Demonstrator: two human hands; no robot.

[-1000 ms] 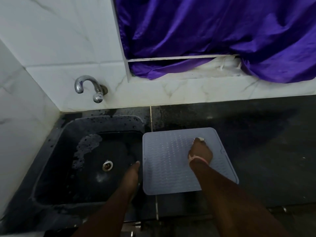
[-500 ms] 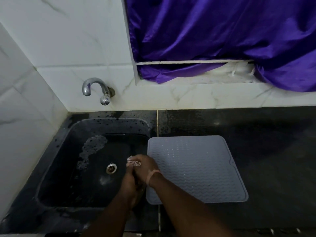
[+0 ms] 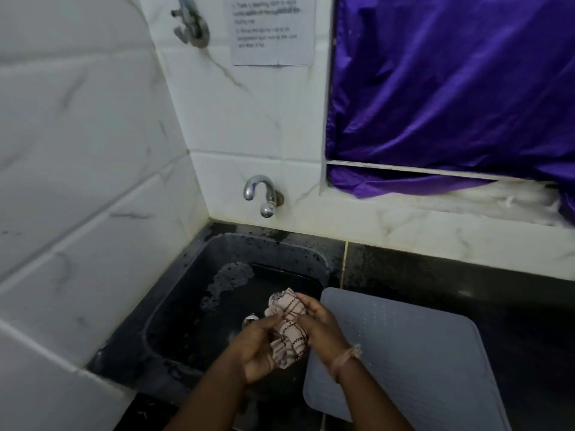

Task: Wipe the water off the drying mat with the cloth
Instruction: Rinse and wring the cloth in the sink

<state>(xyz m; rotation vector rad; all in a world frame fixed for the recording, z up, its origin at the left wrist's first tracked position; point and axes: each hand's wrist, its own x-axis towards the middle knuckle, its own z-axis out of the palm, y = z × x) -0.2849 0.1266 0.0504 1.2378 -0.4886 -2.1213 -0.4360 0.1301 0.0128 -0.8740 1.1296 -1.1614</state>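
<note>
A bunched pink-and-white checked cloth [image 3: 287, 329] is held over the black sink [image 3: 193, 312]. My left hand [image 3: 259, 346] grips its lower part and my right hand [image 3: 320, 326] grips its right side, both with curled fingers. The grey drying mat [image 3: 413, 356] lies flat on the dark counter just right of the sink, with my right forearm crossing its left edge.
A chrome tap [image 3: 263, 194] juts from the white tiled wall above the sink. A purple curtain [image 3: 451, 88] hangs at the upper right. A printed paper sheet [image 3: 272, 29] is stuck to the wall. The black counter [image 3: 497, 293] extends to the right.
My right hand left the mat and brought the cloth over the sink, where both hands now hold it. The camera tilted up and swung left.
</note>
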